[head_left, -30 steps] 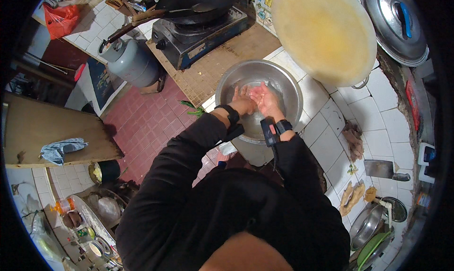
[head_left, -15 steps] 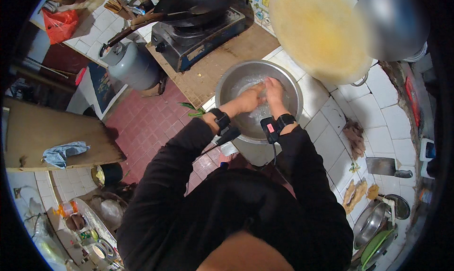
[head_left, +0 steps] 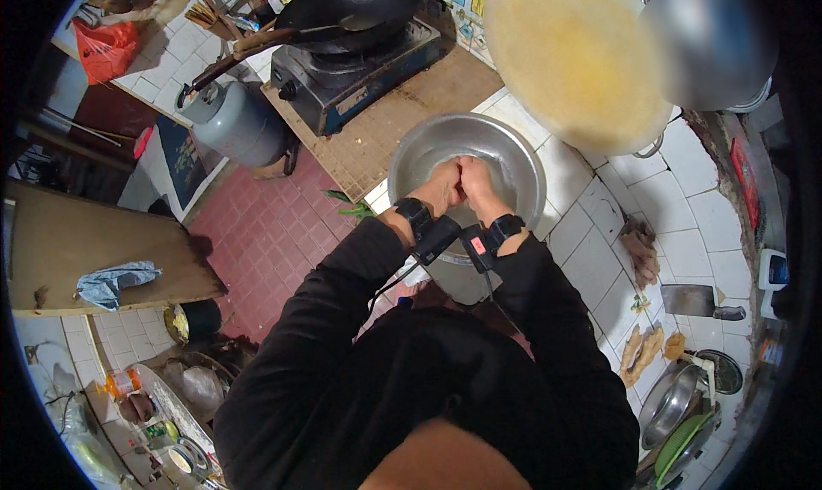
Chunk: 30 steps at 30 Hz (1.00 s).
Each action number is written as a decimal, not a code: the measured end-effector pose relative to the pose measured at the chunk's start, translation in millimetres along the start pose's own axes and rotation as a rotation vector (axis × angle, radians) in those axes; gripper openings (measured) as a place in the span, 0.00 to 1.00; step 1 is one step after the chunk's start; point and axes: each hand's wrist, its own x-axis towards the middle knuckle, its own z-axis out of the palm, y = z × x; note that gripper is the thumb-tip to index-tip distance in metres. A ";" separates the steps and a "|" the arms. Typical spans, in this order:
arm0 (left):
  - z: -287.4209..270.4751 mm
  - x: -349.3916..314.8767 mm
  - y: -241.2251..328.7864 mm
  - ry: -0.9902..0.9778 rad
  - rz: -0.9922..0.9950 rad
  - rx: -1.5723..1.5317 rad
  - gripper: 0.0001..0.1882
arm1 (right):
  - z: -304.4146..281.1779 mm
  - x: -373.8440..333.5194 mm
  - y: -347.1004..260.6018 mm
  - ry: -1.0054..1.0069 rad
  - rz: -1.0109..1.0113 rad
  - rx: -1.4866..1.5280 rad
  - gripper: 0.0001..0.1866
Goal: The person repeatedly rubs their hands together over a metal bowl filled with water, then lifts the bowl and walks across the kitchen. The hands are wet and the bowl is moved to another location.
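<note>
My left hand (head_left: 442, 187) and my right hand (head_left: 479, 184) are pressed together over a round steel basin (head_left: 533, 169). Both have their fingers curled in; whatever lies between them, if anything, is hidden. Inside the basin, water (head_left: 507, 175) looks pale and shiny. A black band with a small box sits on each wrist, and a thin cable trails from each box. The basin stands on the white tiled counter (head_left: 565, 186), close in front of my body.
Left of the basin, a gas stove (head_left: 351, 83) carries a black wok (head_left: 347, 15); a gas cylinder (head_left: 240, 126) stands beyond. A large round yellowish board (head_left: 578, 58) leans at the far right. On the right counter lie a cleaver (head_left: 689, 302), ginger-like roots (head_left: 642, 353) and a brown cloth (head_left: 640, 246).
Both hands have drawn back toward me and up from the water, coming together with fingers closed. The splashing water has calmed.
</note>
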 end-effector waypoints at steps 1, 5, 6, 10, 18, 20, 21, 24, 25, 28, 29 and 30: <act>2.1 -3.8 2.1 0.079 0.014 0.094 0.14 | -5.7 0.7 -2.6 -0.057 -0.011 -0.055 0.17; -3.5 -21.1 16.7 0.158 0.259 0.929 0.13 | -34.5 -5.3 -19.7 -0.267 -0.186 -0.599 0.22; -6.9 -26.3 19.2 0.158 0.367 1.062 0.13 | -42.0 -12.8 -23.8 -0.324 -0.243 -0.760 0.23; -18.2 -51.2 23.9 0.196 0.768 1.536 0.14 | -61.6 -37.4 -46.3 -0.385 -0.321 -1.075 0.30; -38.4 -79.5 36.5 -0.227 0.850 2.076 0.24 | -74.2 -70.0 -48.8 -0.046 -0.601 -0.955 0.23; -46.3 -79.1 35.7 -0.238 0.880 1.936 0.34 | -71.7 -69.8 -50.6 -0.446 -0.184 -1.243 0.22; -48.4 -77.0 39.6 -0.319 0.853 1.830 0.34 | -72.6 -75.2 -49.7 -0.331 -0.267 -1.169 0.22; -50.2 -74.2 52.7 -0.382 0.842 1.952 0.28 | -63.2 -87.6 -52.8 -0.003 -0.544 -0.944 0.21; -50.5 -74.6 58.6 -0.363 0.813 2.155 0.27 | -59.6 -90.7 -53.5 0.101 -0.684 -0.845 0.21; -53.4 -79.4 70.2 -0.282 0.794 2.282 0.23 | -66.0 -92.1 -47.0 -0.313 -0.127 -1.231 0.20; -54.3 -79.0 71.5 -0.246 0.823 2.284 0.21 | -71.2 -88.3 -42.9 -0.392 -0.192 -1.295 0.21; -55.4 -77.7 68.5 -0.203 0.976 2.170 0.23 | -79.5 -83.9 -37.2 -0.479 -0.258 -1.361 0.21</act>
